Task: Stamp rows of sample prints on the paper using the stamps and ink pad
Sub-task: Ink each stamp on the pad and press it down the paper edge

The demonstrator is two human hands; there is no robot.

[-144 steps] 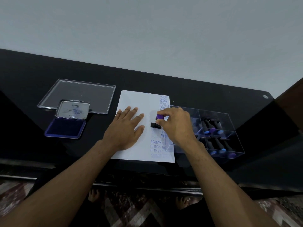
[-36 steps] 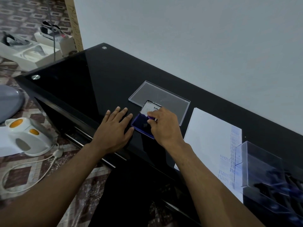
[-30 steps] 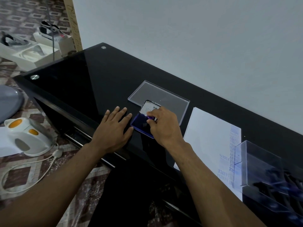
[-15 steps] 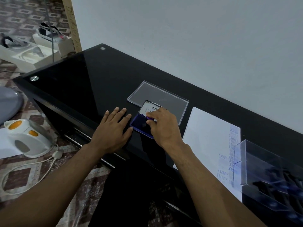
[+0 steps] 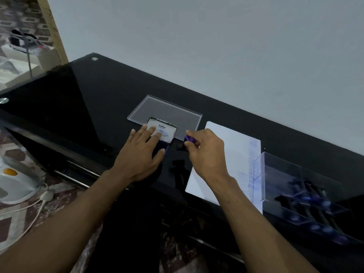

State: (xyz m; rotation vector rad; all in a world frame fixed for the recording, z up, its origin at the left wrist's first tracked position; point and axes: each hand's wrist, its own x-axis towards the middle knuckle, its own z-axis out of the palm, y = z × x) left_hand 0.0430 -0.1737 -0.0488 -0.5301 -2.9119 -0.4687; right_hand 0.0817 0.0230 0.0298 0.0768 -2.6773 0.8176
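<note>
Black glass table carries ink pad, clear lid, paper, stamp box.

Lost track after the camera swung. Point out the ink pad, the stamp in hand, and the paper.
ink pad (image 5: pixel 164 129), head view, on its white labelled lid.
stamp (image 5: pixel 189 139), head view, on its purple knob above the right hand.
paper (image 5: pixel 234 146), head view, on its blank middle.

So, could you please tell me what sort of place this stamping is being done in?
Probably a room in a home rather than a workshop: a glossy black table against a plain wall, a patterned tiled floor, and a white kettle standing on that floor with its cord.
</note>
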